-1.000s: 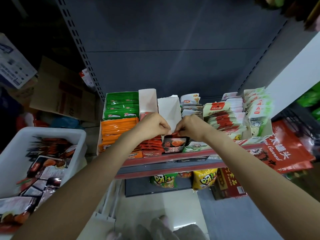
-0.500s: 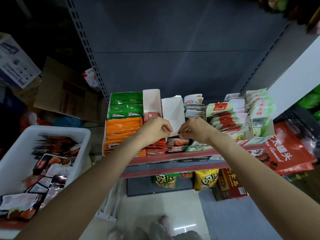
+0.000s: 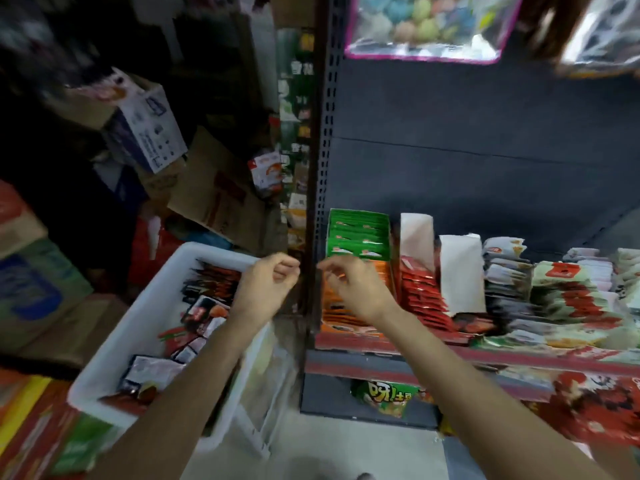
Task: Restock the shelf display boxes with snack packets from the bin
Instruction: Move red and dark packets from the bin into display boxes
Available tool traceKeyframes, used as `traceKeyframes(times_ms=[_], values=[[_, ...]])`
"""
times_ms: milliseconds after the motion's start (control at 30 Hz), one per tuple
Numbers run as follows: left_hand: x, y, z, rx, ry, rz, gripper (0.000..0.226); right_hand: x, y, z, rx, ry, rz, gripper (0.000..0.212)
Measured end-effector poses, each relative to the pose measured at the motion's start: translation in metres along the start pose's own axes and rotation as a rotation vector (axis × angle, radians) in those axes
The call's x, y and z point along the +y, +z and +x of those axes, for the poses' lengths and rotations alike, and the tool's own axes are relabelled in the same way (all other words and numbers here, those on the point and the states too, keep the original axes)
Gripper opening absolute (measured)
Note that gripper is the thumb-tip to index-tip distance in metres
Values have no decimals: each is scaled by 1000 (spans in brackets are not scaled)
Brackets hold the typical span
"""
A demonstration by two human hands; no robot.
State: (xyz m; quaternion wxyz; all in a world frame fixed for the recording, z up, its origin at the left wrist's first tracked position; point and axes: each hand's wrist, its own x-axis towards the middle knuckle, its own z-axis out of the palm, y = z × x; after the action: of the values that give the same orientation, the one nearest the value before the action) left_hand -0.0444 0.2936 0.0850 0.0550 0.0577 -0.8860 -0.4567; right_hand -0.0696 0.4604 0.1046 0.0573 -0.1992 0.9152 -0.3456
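At lower left, beside the shelf, stands the white bin (image 3: 166, 292); snack packets (image 3: 204, 310) lie loose inside it — dark and red wrappers, some white-backed, heaped without order. Over the bin's far right corner hangs the left hand (image 3: 266, 289), fingers curled inward toward the palm, gripping nothing that can be seen. Just beside it, across the dark shelf upright (image 3: 311, 202), the right hand (image 3: 353, 289) sits above the orange packets (image 3: 346, 313), fingers loosely bent and spread; whether a fingertip pinches anything cannot be told, the frame being blurred there.

On the shelf (image 3: 381, 362) the display boxes run left to right: green packets (image 3: 356, 237) at the back of the first box, orange ones in front of them; next a row of red packets (image 3: 420, 296) with a white card flap (image 3: 415, 237) standing behind; then a second white flap (image 3: 462, 271) with one dark packet (image 3: 476, 322) lying low at its front; further right, stacks of white and red-printed packets (image 3: 568, 292), blurred.

Below the shelf a green bag (image 3: 384, 396) shows on the lower tier. Behind the bin — cardboard boxes (image 3: 214, 188) stacked and leaning; a clear bag of pastel balls (image 3: 426, 26) hangs at the top.
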Motion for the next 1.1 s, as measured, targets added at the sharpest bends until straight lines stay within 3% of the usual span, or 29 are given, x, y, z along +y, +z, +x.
traceKeyframes(times_ms=[167, 333, 567, 667, 867, 1000, 1100], values=[[-119, -83, -9, 39, -195, 94, 14, -54, 126, 44, -198, 87, -54, 30], [-216, -127, -5, -191, -249, 291, 20, -61, 229, 72, -287, 288, -121, 44], [-261, -124, 32, -390, -109, 434, 66, -50, 265, 114, -171, 380, -180, 82], [-271, -117, 48, -458, -85, 516, 76, -45, 271, 141, -151, 388, -279, 75], [-286, -100, 56, -540, -178, 466, 72, -41, 286, 165, -146, 360, -552, 33], [-287, -100, 55, -458, -195, 341, 63, -40, 284, 168, -166, 241, -665, 34], [-281, -103, 57, -275, -287, 80, 37, -42, 273, 169, -160, 165, -755, 38]])
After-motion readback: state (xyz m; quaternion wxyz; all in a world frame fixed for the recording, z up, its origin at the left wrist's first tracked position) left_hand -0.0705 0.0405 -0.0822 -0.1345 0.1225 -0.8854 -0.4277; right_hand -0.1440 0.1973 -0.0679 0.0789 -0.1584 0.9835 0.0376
